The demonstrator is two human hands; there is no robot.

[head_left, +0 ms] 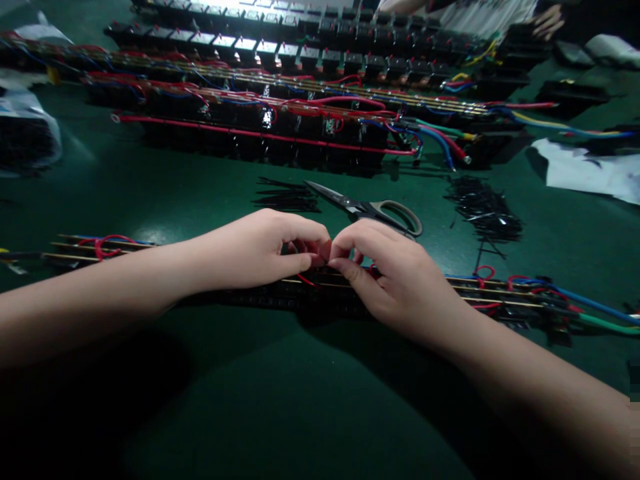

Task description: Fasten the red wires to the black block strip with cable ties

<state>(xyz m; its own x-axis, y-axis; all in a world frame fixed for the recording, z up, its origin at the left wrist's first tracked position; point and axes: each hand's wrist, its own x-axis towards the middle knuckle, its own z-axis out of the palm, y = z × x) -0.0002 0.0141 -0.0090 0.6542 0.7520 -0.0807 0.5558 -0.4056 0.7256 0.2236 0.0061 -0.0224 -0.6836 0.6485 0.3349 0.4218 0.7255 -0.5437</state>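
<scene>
Over the middle of a long wired strip assembly, my left hand and my right hand meet at their fingertips. Both are closed in a pinch. Between them shows a thin dark sliver that looks like a black cable tie; most of it is hidden by the fingers. Brass-coloured bars and red and blue wires run along the strip. Just beyond the hands lie scissors, blades pointing left, and a small bundle of black cable ties.
A heap of black cable ties lies to the right. Several long wired assemblies fill the back of the green table. A bag of dark pieces is at left, white sheets at right. Another person's hand shows at the far side.
</scene>
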